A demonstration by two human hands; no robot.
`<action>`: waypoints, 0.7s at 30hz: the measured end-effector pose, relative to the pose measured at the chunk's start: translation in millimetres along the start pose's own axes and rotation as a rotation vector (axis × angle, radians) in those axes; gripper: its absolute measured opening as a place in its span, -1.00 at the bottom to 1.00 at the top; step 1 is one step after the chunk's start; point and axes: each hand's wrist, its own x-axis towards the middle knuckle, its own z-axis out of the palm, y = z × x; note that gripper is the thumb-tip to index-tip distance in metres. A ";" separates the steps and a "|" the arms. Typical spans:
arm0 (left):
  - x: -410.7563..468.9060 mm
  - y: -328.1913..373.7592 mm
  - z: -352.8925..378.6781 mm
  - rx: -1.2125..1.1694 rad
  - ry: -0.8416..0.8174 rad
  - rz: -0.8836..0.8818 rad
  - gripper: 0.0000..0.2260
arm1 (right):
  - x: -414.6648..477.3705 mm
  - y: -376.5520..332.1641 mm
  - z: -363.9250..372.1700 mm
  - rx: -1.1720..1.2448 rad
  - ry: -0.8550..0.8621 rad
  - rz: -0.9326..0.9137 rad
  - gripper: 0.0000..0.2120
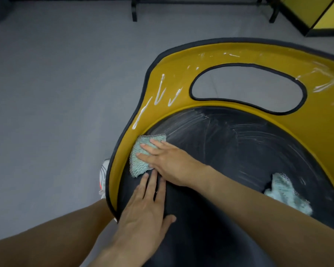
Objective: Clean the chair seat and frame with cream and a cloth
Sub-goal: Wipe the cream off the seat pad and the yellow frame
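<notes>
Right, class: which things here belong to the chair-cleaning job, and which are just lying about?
In the job: right hand pressing the cloth; left hand flat on the black seat; yellow frame; cream streaks.
Lying about: second cloth, idle on the seat; shoe; black stand legs; yellow panel.

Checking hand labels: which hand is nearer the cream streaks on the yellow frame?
Right. The right hand presses a cloth just below the streaks; the left hand lies farther back on the seat.
</notes>
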 end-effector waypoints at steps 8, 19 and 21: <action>24.9 22.3 -11.2 0.028 0.006 0.017 -0.20 | -146.2 114.4 -3.7 0.041 0.214 0.763 -0.55; 45.3 86.9 -10.7 0.018 0.030 0.148 -0.24 | -192.1 71.4 1.8 -0.047 0.102 0.743 -0.29; 47.5 89.4 -14.1 0.022 0.009 0.143 -0.24 | -169.6 131.5 -15.2 0.009 0.049 0.819 -0.41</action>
